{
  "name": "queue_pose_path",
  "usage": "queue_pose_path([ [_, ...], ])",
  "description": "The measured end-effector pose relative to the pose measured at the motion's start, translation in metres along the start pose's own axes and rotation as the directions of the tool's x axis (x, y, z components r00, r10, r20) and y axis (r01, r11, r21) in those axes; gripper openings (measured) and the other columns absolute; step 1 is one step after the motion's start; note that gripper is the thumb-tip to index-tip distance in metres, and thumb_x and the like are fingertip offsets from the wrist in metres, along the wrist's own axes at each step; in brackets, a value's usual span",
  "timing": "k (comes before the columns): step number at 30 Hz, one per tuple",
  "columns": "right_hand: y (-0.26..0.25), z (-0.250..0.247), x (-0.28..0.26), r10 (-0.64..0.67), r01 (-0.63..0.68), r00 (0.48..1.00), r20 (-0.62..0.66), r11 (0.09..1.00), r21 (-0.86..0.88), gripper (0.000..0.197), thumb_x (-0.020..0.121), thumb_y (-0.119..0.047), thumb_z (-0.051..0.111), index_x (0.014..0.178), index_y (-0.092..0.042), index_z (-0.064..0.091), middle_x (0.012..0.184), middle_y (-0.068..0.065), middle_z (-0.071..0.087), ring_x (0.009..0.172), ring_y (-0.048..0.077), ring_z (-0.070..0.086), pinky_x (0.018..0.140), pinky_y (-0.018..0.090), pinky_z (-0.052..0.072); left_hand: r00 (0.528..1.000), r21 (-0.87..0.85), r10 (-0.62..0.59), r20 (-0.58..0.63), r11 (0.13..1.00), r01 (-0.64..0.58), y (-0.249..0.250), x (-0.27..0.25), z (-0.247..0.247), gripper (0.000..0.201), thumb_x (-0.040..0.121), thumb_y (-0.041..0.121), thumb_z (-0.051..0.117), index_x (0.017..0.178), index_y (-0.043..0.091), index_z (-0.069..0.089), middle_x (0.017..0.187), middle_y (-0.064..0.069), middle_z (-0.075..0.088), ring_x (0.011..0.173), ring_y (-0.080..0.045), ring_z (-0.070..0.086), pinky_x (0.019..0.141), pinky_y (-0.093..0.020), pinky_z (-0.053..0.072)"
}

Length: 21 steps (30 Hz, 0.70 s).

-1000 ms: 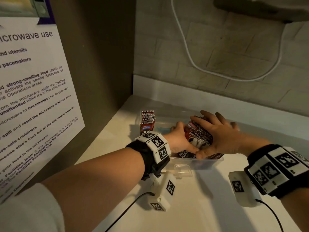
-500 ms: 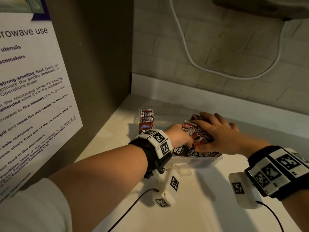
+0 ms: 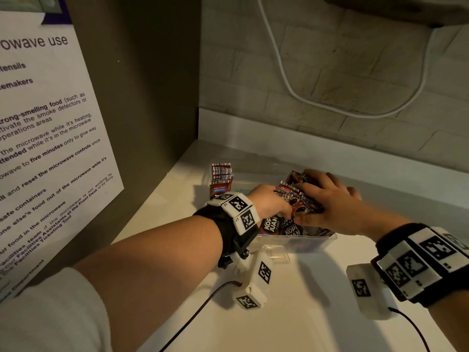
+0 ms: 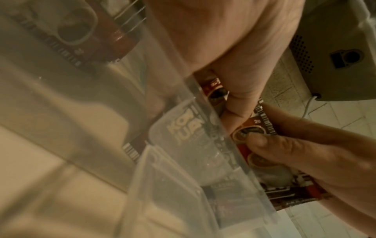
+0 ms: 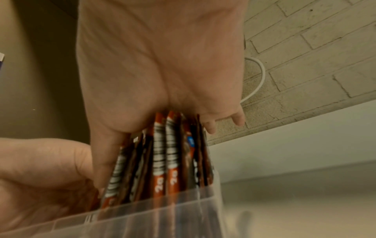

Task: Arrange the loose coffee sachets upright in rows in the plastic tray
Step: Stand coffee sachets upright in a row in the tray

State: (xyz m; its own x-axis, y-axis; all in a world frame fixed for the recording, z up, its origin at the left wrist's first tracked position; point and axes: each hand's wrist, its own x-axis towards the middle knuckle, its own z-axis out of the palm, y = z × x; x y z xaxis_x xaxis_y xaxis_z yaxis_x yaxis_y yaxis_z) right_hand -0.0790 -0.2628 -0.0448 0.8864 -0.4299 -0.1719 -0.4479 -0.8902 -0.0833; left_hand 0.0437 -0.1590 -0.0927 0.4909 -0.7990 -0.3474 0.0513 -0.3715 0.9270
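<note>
A clear plastic tray (image 3: 314, 241) sits on the white counter. At its far left end a short row of red coffee sachets (image 3: 221, 177) stands upright. My right hand (image 3: 304, 204) grips a thick bundle of sachets (image 3: 295, 199) from above, thumb on the near side, and holds it tilted over the tray's right part. From the right wrist view the bundle (image 5: 168, 154) stands on edge inside the tray wall (image 5: 162, 217). My left hand (image 3: 283, 212) reaches into the tray, with its fingers curled against the bundle's left side (image 4: 254, 127). Loose sachets (image 3: 270, 224) lie flat underneath.
A brown cabinet panel with a microwave-use notice (image 3: 50, 148) closes off the left. A white cable (image 3: 286, 80) loops down the brick wall behind. A grey appliance (image 3: 406, 11) hangs at the top right. A small clear tab (image 3: 275, 252) juts from the tray's near wall.
My right hand has raised the bundle from lying nearly flat to a steeper tilt. My left hand has stayed against its left side, and printed loose sachets now show beneath.
</note>
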Motion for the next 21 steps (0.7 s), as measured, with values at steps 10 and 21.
queue_pose_path([
  [10, 0.0004, 0.0012, -0.0011, -0.001, 0.004, 0.999, -0.04, 0.997, 0.073, 0.063, 0.083, -0.061, 0.056, 0.14, -0.048, 0.034, 0.157, -0.011, 0.006, 0.145, 0.024, 0.001, 0.114, 0.055, 0.009, 0.988, -0.078, -0.031, -0.153, 0.997, 0.019, -0.0006, 0.0055, -0.0033, 0.039, 0.066, -0.004, 0.07, 0.105, 0.002, 0.065, 0.104, -0.017, 0.07, 0.098, -0.033, 0.066, 0.091, -0.047, 0.054],
  [21, -0.0008, -0.0008, -0.0028, -0.02, 0.027, 0.996, -0.082, 0.996, 0.087, 0.064, 0.077, -0.051, 0.069, 0.136, -0.042, 0.044, 0.155, -0.007, 0.016, 0.143, 0.023, 0.012, 0.112, 0.053, 0.017, 1.0, -0.067, -0.001, 0.009, 0.998, 0.001, 0.0001, -0.0012, -0.003, 0.031, 0.067, -0.001, 0.077, 0.096, 0.008, 0.069, 0.102, -0.014, 0.072, 0.098, -0.032, 0.068, 0.093, -0.046, 0.053],
])
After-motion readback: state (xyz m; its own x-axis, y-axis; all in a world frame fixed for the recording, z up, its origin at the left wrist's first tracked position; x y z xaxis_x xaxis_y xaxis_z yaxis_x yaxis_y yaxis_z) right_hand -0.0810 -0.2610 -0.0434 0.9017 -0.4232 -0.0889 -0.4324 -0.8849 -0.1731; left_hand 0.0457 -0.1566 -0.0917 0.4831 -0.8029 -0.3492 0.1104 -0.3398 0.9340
